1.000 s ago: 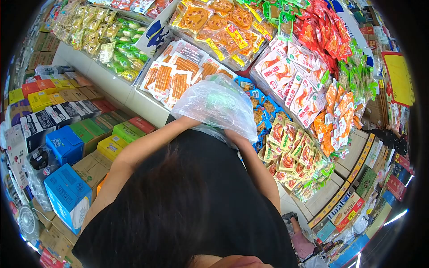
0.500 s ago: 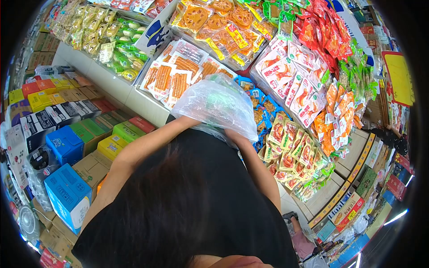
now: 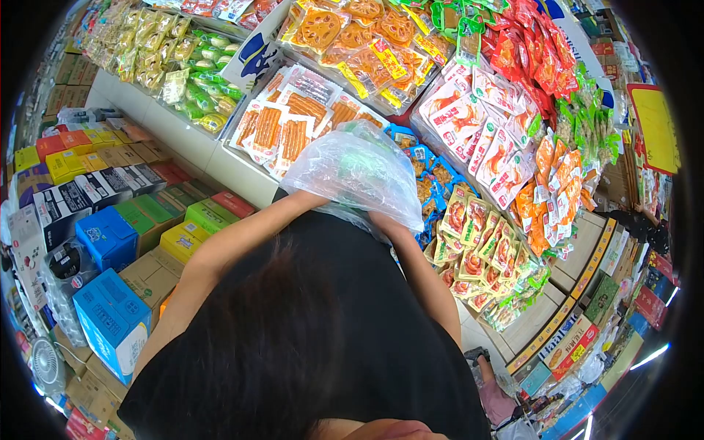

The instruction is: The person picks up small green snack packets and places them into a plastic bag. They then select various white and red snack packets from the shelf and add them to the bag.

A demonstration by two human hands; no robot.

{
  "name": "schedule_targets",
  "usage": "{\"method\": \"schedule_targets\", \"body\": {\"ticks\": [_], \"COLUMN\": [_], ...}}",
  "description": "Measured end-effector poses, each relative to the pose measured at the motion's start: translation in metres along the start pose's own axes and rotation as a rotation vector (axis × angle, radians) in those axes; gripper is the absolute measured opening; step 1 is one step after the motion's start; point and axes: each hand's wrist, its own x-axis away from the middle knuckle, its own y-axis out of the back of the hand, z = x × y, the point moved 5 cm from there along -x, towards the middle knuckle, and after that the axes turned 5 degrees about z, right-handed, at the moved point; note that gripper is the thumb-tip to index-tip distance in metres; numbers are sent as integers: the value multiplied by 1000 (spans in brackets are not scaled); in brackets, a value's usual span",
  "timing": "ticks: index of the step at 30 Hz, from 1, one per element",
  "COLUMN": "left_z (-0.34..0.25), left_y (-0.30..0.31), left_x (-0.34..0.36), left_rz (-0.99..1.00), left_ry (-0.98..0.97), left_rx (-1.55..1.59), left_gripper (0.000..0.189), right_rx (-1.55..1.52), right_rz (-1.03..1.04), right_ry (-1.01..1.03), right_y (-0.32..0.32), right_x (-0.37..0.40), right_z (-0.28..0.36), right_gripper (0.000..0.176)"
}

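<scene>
We have our left hand (image 3: 314, 199) and right hand (image 3: 383, 222) at a translucent plastic bag (image 3: 352, 165), which bulges in front of our black shirt (image 3: 367, 293), at the near side of the snack display. Both hands run in under the film at its lower edge, the left at one side and the right at the other, apart from each other. The bag covers our fingers, so we cannot tell whether either hand is clenched, released or grasping the plastic. A faint green patch shows on or through the bag (we cannot make out which).

Just beyond the bag lie clear packs of orange-brown sticks (image 3: 295, 138); to its right are blue packets (image 3: 438, 174), with cream-coloured packets (image 3: 473, 238) farther right. Packs of orange slices (image 3: 321, 28) lie farther back. Well to the left, coloured boxes (image 3: 114, 315) stand stacked, with a white fan (image 3: 48, 361) near them.
</scene>
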Motion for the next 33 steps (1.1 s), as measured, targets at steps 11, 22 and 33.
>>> {"method": "schedule_targets", "body": {"ticks": [11, 22, 33], "left_z": [1, 5, 5], "left_y": [-1, -4, -4], "left_x": [0, -1, -1], "left_rz": [-20, -7, -26], "left_ry": [-5, -2, -26], "left_rx": [7, 17, 62], "left_gripper": [46, 47, 44], "right_rx": [26, 18, 0], "right_rz": [16, -8, 42], "right_ry": [-27, -22, -41], "right_y": [2, 2, 4], "right_x": [-1, 1, -1], "right_z": [3, 2, 2], "right_gripper": [42, 39, 52]}}
